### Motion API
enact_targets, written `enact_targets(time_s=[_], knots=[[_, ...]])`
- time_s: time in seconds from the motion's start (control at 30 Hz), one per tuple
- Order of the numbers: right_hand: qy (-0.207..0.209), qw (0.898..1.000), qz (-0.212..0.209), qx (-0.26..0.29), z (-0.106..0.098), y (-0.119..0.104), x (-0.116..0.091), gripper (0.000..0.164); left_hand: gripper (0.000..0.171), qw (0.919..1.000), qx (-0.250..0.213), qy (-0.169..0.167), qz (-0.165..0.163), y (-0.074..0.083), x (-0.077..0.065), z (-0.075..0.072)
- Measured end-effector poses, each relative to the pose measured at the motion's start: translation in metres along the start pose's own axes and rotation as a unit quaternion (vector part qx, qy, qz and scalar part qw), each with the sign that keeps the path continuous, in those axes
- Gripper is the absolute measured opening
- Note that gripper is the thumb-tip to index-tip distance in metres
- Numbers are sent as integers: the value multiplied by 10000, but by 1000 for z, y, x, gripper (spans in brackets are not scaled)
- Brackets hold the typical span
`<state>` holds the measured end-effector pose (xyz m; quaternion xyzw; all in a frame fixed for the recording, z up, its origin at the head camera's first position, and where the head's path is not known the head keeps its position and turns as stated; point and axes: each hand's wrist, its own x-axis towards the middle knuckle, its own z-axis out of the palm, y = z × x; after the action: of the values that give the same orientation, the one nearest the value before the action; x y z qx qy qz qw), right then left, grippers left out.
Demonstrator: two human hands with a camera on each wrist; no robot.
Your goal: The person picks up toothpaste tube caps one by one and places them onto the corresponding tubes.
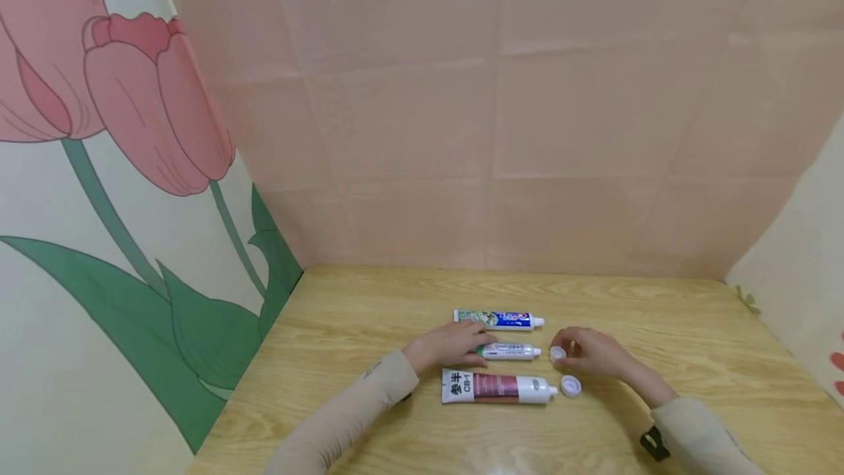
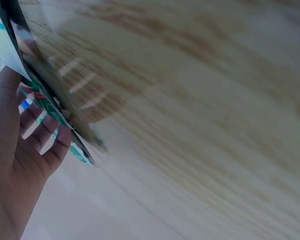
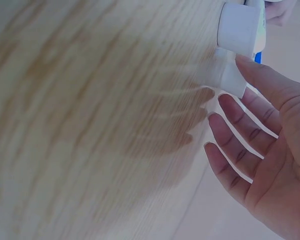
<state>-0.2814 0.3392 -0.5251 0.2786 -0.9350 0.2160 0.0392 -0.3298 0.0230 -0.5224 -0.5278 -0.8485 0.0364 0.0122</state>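
Three toothpaste tubes lie roughly parallel on the table. My left hand (image 1: 455, 345) grips the middle green-and-white toothpaste tube (image 1: 509, 351) at its tail end, thumb on the near side and fingers on the far side. My right hand (image 1: 596, 352) pinches a small white cap (image 1: 557, 354) just right of that tube's bare nozzle; in the right wrist view the cap (image 3: 230, 75) shows between thumb and index finger, the other fingers loosely spread. Nearest the body is the largest, white-and-maroon toothpaste tube (image 1: 497, 388), with a white cap (image 1: 571, 386) beside its nozzle.
Beyond my left hand lies the blue-and-green toothpaste tube (image 1: 508, 320), its white tip pointing right. The wooden table (image 1: 369, 299) meets a pink backdrop (image 1: 422, 130) at the back and a tulip-printed panel (image 1: 145, 167) on the left.
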Motion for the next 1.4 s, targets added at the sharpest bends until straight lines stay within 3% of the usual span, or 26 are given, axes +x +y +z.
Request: enact_targets(time_s=[0.47, 1.03, 1.4], knots=[[-200, 9996, 222, -10, 0, -3, 0, 21, 54, 9998, -29, -106, -160, 3, 2, 6], [-143, 9996, 192, 127, 1, -1, 0, 21, 51, 9971, -723, -117, -224, 6, -3, 1], [177, 9995, -26, 270, -10, -3, 2, 23, 51, 9968, -715, 199, -301, 4, -9, -4]])
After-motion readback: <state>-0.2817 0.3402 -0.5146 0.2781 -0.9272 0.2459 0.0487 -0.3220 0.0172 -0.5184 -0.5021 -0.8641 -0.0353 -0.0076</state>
